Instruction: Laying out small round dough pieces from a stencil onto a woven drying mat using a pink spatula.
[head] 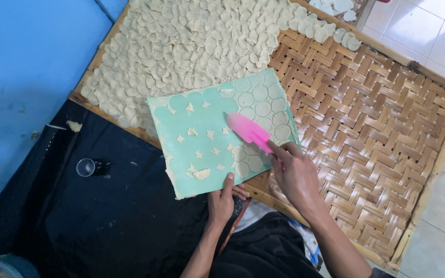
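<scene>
woven tray (387, 118): heaped dough discs (181, 46) | right hand (294, 175) grips pink scraper (251, 131), blade pointing up-left; left hand (222, 198) pinches green board (217, 131) edge

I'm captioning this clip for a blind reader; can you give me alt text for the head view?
A right hand slides a pink scraper over dough discs on a green board, which the left hand steadies over a woven bamboo tray part-covered with discs.
</scene>
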